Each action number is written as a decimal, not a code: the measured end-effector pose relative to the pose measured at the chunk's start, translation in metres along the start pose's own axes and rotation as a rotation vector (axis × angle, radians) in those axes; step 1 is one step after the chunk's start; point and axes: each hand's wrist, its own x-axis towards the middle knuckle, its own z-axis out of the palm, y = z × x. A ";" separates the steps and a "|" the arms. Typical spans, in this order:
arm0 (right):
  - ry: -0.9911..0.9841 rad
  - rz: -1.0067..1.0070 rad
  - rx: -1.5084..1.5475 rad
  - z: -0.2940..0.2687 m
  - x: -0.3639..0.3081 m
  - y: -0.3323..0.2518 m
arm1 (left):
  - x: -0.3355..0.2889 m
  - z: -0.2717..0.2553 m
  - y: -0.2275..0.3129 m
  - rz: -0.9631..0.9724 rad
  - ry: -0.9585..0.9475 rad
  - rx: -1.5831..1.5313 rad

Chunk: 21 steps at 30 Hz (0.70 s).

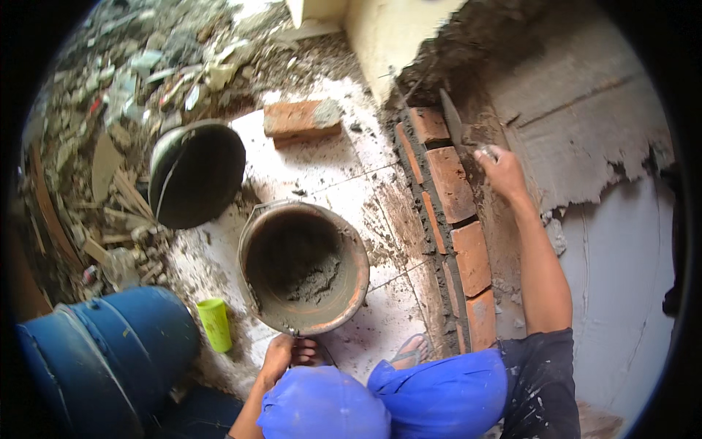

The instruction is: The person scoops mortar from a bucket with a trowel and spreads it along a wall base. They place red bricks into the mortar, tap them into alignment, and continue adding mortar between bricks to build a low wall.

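Observation:
My right hand [502, 170] grips a trowel [452, 117] by its handle. The blade points away from me, along the right side of the far brick [429, 125] in a row. More bricks [450, 184] run toward me in that row, with grey mortar [431, 197] along their left side. My left hand [287, 356] is low, just below the near rim of a bucket [358, 293] with wet mortar [318, 278] inside. Its fingers are curled; whether they hold anything is hidden.
An empty bucket [201, 175] lies tipped beyond the mortar bucket. A loose brick [301, 121] rests on the stained tiles [344, 157]. A lime-green cup [214, 325] stands beside a blue drum [110, 358]. Rubble [131, 95] fills the far left; a broken wall [578, 110] rises right.

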 end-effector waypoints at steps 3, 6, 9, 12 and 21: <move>0.002 -0.188 0.022 0.017 -0.052 0.020 | -0.002 -0.011 0.054 0.319 0.252 -0.250; -0.514 -0.036 0.382 0.047 -0.115 0.013 | 0.006 -0.019 0.124 0.591 0.040 -0.318; -0.728 -0.288 0.145 0.058 -0.154 0.007 | 0.016 -0.004 0.174 0.548 0.150 -0.193; -0.601 -0.708 -0.296 0.058 -0.159 -0.003 | 0.013 0.041 0.195 0.815 0.041 0.060; -0.285 -0.879 -0.727 0.143 -0.214 -0.026 | 0.000 0.160 0.232 0.821 -0.094 0.904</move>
